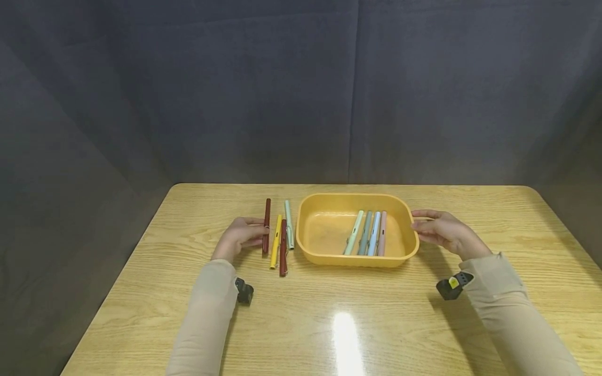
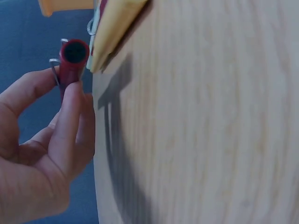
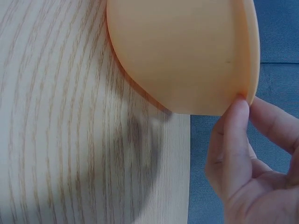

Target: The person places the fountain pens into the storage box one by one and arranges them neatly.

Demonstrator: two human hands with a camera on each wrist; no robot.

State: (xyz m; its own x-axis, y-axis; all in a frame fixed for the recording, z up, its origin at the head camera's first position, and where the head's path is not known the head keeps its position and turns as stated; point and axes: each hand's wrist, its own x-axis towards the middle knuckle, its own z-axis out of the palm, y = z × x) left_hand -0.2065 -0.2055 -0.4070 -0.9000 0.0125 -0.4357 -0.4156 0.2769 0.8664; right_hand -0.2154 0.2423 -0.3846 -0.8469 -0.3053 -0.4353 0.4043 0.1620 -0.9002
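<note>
My left hand [image 1: 238, 236] pinches a dark red pen [image 1: 267, 213] between thumb and fingers, left of the tray. In the left wrist view its round end [image 2: 74, 51] points at the camera, with a wire clip on its side. Beside it lie a yellow pen [image 1: 276, 243], a second dark red pen [image 1: 283, 250] and a mint green pen [image 1: 289, 222]. My right hand [image 1: 444, 232] holds the right rim of the yellow-orange plastic tray [image 1: 329, 259]. Thumb and fingers pinch that rim [image 3: 253, 51] in the right wrist view.
Inside the tray, towards its right side, several pens lean side by side: pale green [image 1: 355, 230], grey-green [image 1: 365, 234], light blue [image 1: 374, 232] and dusty pink [image 1: 382, 235]. The wooden table [image 1: 291, 329] ends at a dark curtain [image 1: 282, 104] behind.
</note>
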